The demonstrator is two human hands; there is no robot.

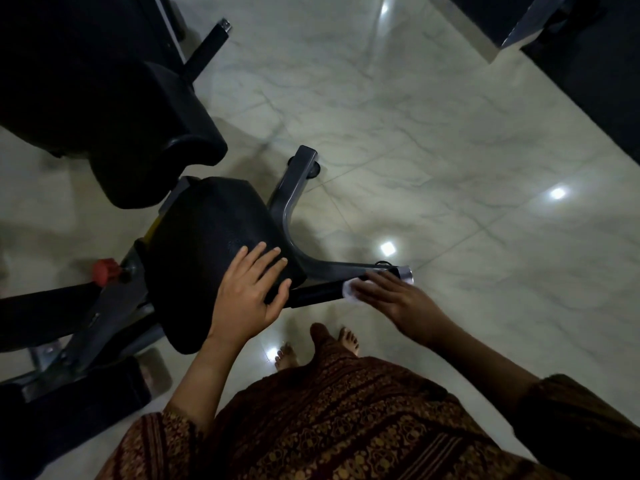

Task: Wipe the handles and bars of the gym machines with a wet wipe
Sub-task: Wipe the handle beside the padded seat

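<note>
Wet wipe (349,292): white, bunched under the fingertips of the right hand (393,301), held against the black handle (317,295) near its chrome end cap (407,274). Thumb hidden. Left hand (252,294) relaxed, lying flat on the black seat pad (211,244), fingers spread. Grey frame bar (289,202) bends away behind the pad. Red knob (105,270) at left. Bare feet (348,341) on glossy marble-look floor (433,140).

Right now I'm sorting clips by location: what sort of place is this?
Likely a small gym: a padded seat, a handle with a black grip under a wipe, and a red knob on a machine frame.
</note>
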